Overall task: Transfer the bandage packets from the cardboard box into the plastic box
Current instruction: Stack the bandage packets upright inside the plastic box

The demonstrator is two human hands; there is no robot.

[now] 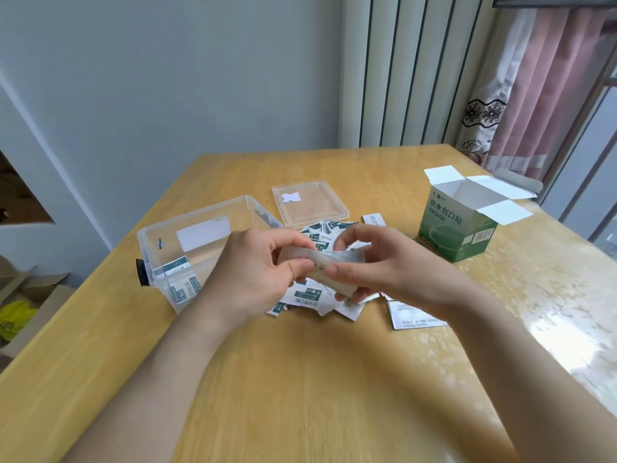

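Both hands meet above the middle of the table and pinch a clear plastic wrapper point(329, 266) between them. My left hand point(260, 272) grips its left end with thumb and fingers; my right hand point(377, 265) holds its right end. Under the hands lies a heap of green-and-white bandage packets point(309, 297), partly hidden. The clear plastic box point(187, 228) stands open to the left, with a few packets point(182, 282) in its near corner. The green cardboard box point(462, 225) stands at the right with its flaps open.
The plastic box's clear lid point(310, 203) lies upside down behind the heap. A folded leaflet point(412, 315) lies by my right wrist and a small white slip point(374, 219) lies behind the heap. The table point(300, 379) has a glossy cover. Curtains hang at the right.
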